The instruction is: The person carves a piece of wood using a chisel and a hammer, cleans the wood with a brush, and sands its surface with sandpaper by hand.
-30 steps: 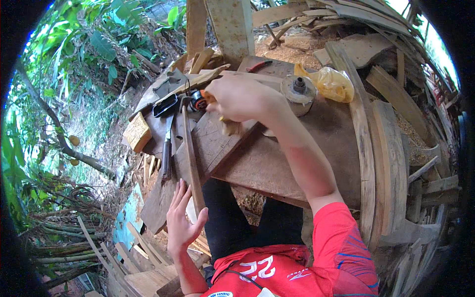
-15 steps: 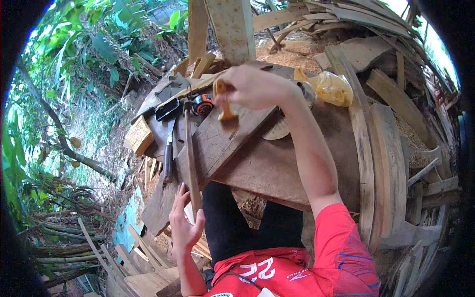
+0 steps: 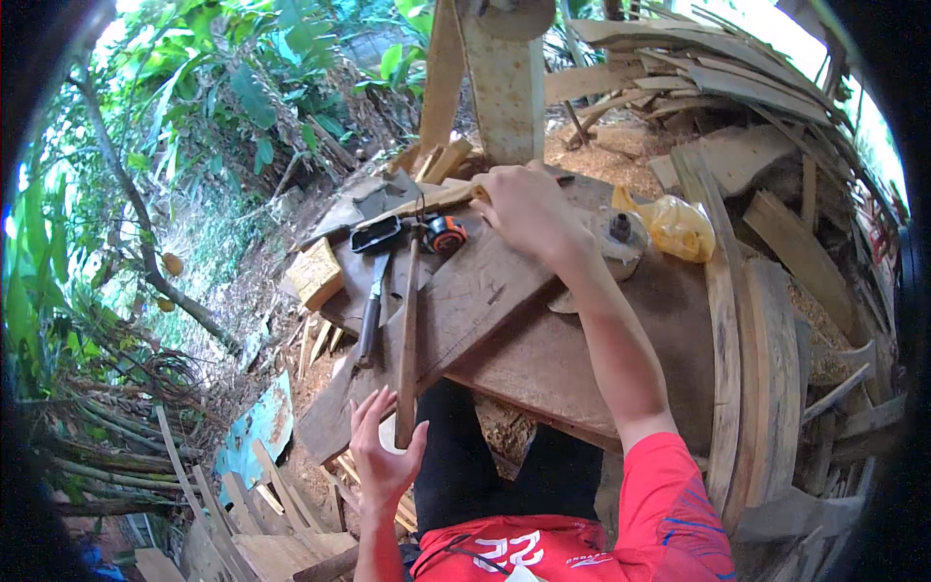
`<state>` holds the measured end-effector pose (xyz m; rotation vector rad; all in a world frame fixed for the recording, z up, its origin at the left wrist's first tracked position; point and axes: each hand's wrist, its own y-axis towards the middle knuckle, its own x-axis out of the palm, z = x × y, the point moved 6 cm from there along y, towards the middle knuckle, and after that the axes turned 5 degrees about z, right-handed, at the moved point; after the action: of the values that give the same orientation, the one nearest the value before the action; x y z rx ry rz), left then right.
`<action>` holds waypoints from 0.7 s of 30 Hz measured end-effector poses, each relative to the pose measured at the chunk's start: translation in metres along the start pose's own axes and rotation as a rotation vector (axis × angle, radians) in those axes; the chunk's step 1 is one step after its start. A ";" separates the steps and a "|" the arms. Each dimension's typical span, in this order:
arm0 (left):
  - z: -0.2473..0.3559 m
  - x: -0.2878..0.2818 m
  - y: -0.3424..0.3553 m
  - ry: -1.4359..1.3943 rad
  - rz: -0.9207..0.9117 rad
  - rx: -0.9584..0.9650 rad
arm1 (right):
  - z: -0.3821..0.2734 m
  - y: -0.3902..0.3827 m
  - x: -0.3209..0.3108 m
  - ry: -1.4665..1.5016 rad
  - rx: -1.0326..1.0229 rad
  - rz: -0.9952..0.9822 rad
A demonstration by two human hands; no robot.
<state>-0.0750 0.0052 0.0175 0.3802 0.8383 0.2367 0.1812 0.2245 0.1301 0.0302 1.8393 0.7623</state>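
My right hand [image 3: 527, 209] reaches over the bench's back, fingers curled round a small tan wooden piece [image 3: 480, 194], mostly hidden by them. My left hand [image 3: 380, 448] is open, fingers apart beside the lower end of a long wooden strip [image 3: 409, 339] lying across a dark board [image 3: 485, 320]. On the bench left of my right hand are an orange-black tape measure [image 3: 445, 235], a black-framed tool [image 3: 373, 236], a long tool with a black handle [image 3: 369, 330] and a yellowish wooden block [image 3: 313, 274]. A round disc with a dark knob [image 3: 621, 233] sits right of my right hand.
A yellow plastic bag [image 3: 684, 233] lies at the back right. Long planks [image 3: 766, 378] and stacked offcuts [image 3: 718, 87] line the right side. Upright boards [image 3: 499, 97] stand behind the bench. Plants, a branch [image 3: 145, 252] and a blue sheet [image 3: 254, 432] are at left.
My right hand has carried the wooden piece back and to the right, turning it out of view. My left hand stays open by the strip. The whole view has shifted as my head moved.
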 end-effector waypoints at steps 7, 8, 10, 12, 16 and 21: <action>-0.008 -0.008 -0.010 0.034 0.156 0.117 | 0.002 -0.006 0.028 0.256 0.029 -0.143; -0.016 -0.013 -0.011 0.043 0.180 0.100 | -0.004 -0.003 0.022 0.262 0.000 -0.150; -0.035 -0.026 -0.012 0.084 0.221 0.006 | -0.001 0.001 -0.003 0.048 0.171 0.035; -0.046 -0.042 -0.006 0.104 0.295 -0.037 | -0.020 0.002 -0.007 0.298 0.168 0.000; -0.068 -0.051 -0.001 0.083 0.326 -0.094 | -0.039 -0.005 0.024 0.559 0.142 -0.360; -0.074 -0.061 -0.014 0.023 0.339 -0.075 | -0.027 -0.006 0.000 -0.055 0.082 0.192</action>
<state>-0.1700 -0.0122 0.0084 0.4488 0.7816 0.5871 0.1602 0.2060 0.1327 0.2816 1.8318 0.8099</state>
